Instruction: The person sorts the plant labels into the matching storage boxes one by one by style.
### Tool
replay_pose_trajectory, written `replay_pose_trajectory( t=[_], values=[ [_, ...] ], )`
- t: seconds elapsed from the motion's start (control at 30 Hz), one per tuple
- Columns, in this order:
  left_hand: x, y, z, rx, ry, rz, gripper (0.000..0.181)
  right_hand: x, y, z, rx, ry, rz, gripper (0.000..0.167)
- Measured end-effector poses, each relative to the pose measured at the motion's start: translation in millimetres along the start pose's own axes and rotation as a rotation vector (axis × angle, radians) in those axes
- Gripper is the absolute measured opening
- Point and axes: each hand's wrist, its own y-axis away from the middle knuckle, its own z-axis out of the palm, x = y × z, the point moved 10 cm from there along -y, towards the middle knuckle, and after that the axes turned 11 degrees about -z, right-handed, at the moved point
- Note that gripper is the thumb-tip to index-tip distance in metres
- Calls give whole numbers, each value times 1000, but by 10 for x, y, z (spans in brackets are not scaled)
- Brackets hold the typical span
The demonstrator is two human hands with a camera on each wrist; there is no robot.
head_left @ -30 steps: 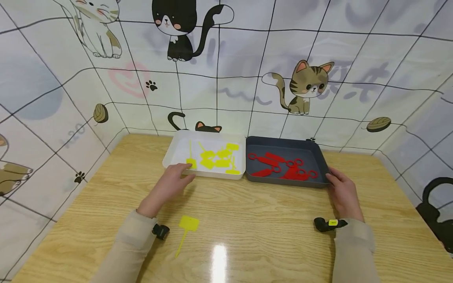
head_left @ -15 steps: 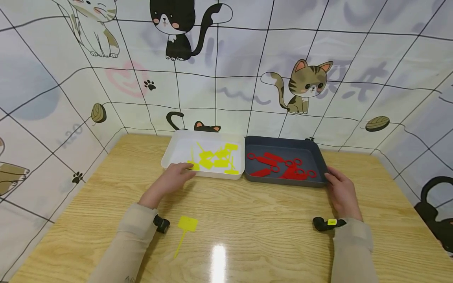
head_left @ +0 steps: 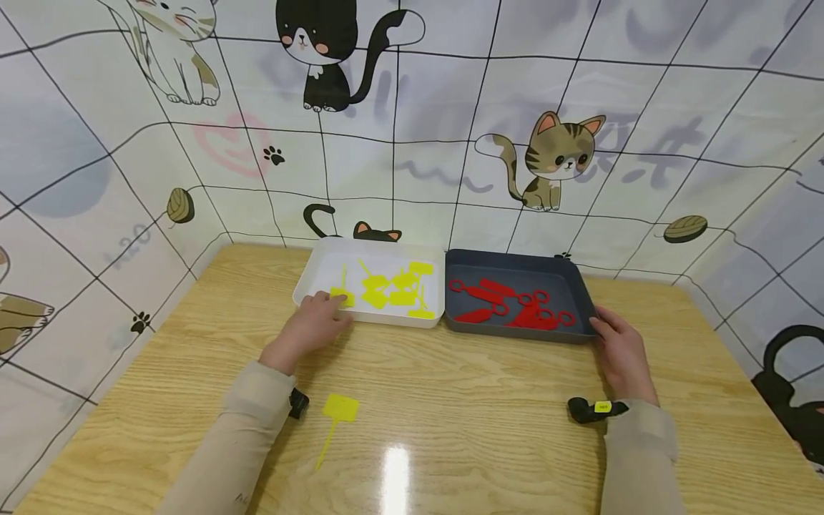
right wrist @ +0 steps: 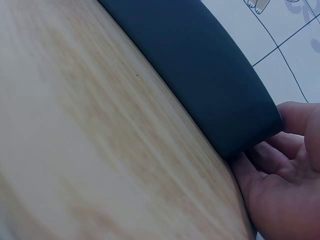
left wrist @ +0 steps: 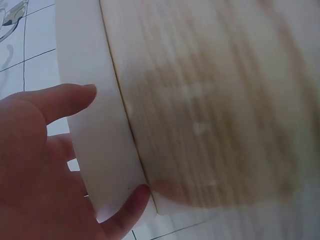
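A white tray holds several yellow tags with thin stems. At its near left corner my left hand reaches over the rim, a fingertip on one yellow tag inside. In the left wrist view that hand has its fingers spread along the tray's outer wall; the tag is hidden there. My right hand touches the near right corner of a dark grey tray. Its fingers lie against the corner from outside, low by the tabletop.
Several red tags with ring ends lie in the grey tray, which stands beside the white one. Nearer me, a single yellow tag lies on the wooden table. A wall sheet with cat drawings rises behind the trays.
My left fingertip has shifted the yellow tag by the white tray's front rim slightly, now a little to the left. My right hand stays at the grey tray's corner.
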Motion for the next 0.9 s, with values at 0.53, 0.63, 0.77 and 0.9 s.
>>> replay_pose_trajectory(
  t=[0.53,0.63,0.77,0.9],
  values=[
    [64,-13,40,-51,-128,29,50,-3,4,8,-7,-13,-7,58],
    [85,-15,49,-79,-129,54,48,-5,6,16,-10,-20,-5,58],
    [88,-27,60,-111,-111,66,47,-1,-1,12,-7,-17,0,58],
    [84,-50,63,-124,-95,66,45,2,-3,13,-13,-11,0,58]
  ],
)
